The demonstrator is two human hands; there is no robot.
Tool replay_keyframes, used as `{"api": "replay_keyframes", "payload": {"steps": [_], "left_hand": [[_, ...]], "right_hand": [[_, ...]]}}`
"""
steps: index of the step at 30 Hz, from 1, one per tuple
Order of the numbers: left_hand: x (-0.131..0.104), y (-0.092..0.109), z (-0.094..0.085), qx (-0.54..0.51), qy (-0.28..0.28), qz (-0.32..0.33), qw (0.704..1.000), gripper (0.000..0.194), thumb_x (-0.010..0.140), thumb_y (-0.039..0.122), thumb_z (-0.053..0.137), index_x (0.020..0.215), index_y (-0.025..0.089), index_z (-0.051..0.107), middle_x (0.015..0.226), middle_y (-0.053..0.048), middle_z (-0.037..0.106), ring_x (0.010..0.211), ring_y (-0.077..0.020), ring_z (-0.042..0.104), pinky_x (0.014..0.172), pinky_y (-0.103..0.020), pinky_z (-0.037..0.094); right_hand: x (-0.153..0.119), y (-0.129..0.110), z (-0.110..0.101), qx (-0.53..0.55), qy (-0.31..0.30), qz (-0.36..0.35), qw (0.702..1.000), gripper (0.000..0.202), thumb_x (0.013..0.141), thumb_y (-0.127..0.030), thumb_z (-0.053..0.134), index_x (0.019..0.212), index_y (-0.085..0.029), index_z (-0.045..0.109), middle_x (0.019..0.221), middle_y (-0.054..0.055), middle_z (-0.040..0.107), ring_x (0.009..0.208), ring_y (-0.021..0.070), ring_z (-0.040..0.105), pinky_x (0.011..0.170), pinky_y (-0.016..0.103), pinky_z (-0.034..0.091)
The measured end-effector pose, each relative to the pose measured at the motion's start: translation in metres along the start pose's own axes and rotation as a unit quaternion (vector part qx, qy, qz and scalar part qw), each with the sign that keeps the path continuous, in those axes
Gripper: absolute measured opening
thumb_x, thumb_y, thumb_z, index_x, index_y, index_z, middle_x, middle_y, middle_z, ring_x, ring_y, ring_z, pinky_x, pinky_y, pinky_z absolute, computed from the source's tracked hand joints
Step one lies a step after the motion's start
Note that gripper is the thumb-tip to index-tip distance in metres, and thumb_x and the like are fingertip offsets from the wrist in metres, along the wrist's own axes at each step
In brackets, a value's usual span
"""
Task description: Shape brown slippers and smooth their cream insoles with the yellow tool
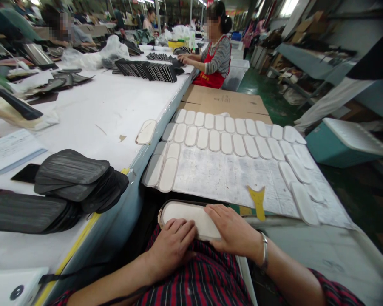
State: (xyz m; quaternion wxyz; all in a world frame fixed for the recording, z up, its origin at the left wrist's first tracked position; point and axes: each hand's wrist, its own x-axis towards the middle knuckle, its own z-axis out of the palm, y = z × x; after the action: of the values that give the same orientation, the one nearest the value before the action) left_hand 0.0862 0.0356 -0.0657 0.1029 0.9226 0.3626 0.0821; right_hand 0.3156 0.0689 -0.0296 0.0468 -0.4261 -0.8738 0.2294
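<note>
Worktop (92, 110): one, left.
Silvery board (207, 172): one, right, bearing about thirty pale ovals (214, 140).
Black stacks (72, 168): two, near left.
Held pad (183, 210): one, near centre.
Left hand (172, 246): closed on its near edge.
Right hand (234, 229): clamped on its right end.

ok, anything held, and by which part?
White oval piece: right hand holds its right end; left hand lies over its near side, gripping or just pressing, can't tell.
</note>
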Motion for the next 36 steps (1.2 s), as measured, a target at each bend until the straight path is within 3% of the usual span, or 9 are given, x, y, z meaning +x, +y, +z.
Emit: {"api": "replay_keyframes", "payload": {"steps": [5,11,16,18,21,23,26,29,36], "left_hand": [[0.001,0.0,-0.001,-0.009,0.006,-0.002,1.0,0.06,0.083,0.051,0.05,0.129,0.014,0.041,0.122,-0.011,0.054,0.11,-0.0264,0.045,0.093,-0.041,0.033],[0.012,0.004,-0.01,0.061,-0.068,-0.003,0.996,0.071,0.078,0.059,0.051,0.138,0.026,0.03,0.13,-0.012,0.045,0.108,-0.0292,0.044,0.087,-0.045,0.037],[0.025,0.011,-0.016,0.108,-0.126,0.025,0.986,0.082,0.074,0.063,0.051,0.141,0.028,0.021,0.124,-0.012,0.047,0.103,-0.0312,0.044,0.078,-0.047,0.041],[0.029,0.014,-0.015,0.13,-0.126,0.027,0.983,0.086,0.071,0.062,0.056,0.142,0.028,0.02,0.124,-0.013,0.046,0.101,-0.0323,0.044,0.076,-0.048,0.042],[0.038,0.018,-0.014,0.151,-0.131,0.034,0.979,0.091,0.068,0.059,0.063,0.142,0.029,0.019,0.12,-0.013,0.048,0.095,-0.0323,0.046,0.07,-0.047,0.044],[0.045,0.021,-0.015,0.157,-0.145,0.037,0.976,0.094,0.065,0.055,0.068,0.142,0.031,0.019,0.115,-0.012,0.05,0.091,-0.0315,0.048,0.064,-0.044,0.046],[0.051,0.023,-0.019,0.152,-0.171,0.039,0.973,0.095,0.062,0.048,0.074,0.141,0.034,0.021,0.11,-0.012,0.052,0.087,-0.0298,0.05,0.059,-0.039,0.048],[0.054,0.022,-0.021,0.152,-0.178,0.033,0.972,0.094,0.063,0.043,0.075,0.14,0.035,0.023,0.111,-0.011,0.051,0.088,-0.0294,0.05,0.059,-0.038,0.049],[0.057,0.018,-0.018,0.143,-0.169,0.031,0.975,0.08,0.072,0.03,0.069,0.139,0.036,0.026,0.108,-0.01,0.051,0.088,-0.0283,0.049,0.056,-0.035,0.048]], "right_hand": [[0.001,-0.004,-0.001,-0.006,-0.002,0.001,1.0,0.07,0.064,-0.028,0.062,0.128,-0.011,0.039,0.125,0.014,0.046,0.112,0.0283,0.041,0.095,0.043,0.036],[0.003,-0.009,0.003,-0.002,0.006,0.016,1.0,0.069,0.065,-0.025,0.061,0.128,-0.008,0.04,0.127,0.017,0.045,0.115,0.0313,0.04,0.096,0.047,0.035],[-0.006,0.004,-0.013,0.178,-0.009,0.03,0.984,0.086,0.061,-0.036,0.072,0.135,-0.015,0.033,0.136,0.015,0.039,0.124,0.0291,0.034,0.104,0.045,0.028],[-0.016,0.011,-0.02,0.339,0.012,0.058,0.939,0.087,0.067,-0.047,0.069,0.139,-0.02,0.027,0.141,0.013,0.032,0.128,0.0263,0.031,0.103,0.043,0.03],[-0.03,0.019,-0.02,0.56,0.06,0.125,0.817,0.068,0.083,-0.053,0.049,0.14,-0.027,0.022,0.145,0.011,0.026,0.132,0.0239,0.027,0.095,0.041,0.039],[-0.037,0.022,-0.016,0.626,0.094,0.159,0.758,0.062,0.085,-0.056,0.044,0.138,-0.03,0.025,0.147,0.009,0.021,0.134,0.0247,0.023,0.09,0.042,0.044],[-0.043,0.023,-0.015,0.632,0.184,0.202,0.725,0.058,0.085,-0.059,0.042,0.135,-0.033,0.03,0.149,0.005,0.013,0.135,0.0264,0.019,0.087,0.044,0.045],[-0.05,0.023,-0.018,0.622,0.264,0.226,0.702,0.053,0.085,-0.058,0.041,0.131,-0.032,0.035,0.148,0.005,0.018,0.133,0.0268,0.022,0.088,0.046,0.045],[-0.063,0.018,0.011,0.637,0.285,0.307,0.647,0.036,0.082,-0.049,0.052,0.107,-0.023,0.052,0.125,0.01,0.048,0.115,0.0221,0.047,0.088,0.04,0.045]]}}
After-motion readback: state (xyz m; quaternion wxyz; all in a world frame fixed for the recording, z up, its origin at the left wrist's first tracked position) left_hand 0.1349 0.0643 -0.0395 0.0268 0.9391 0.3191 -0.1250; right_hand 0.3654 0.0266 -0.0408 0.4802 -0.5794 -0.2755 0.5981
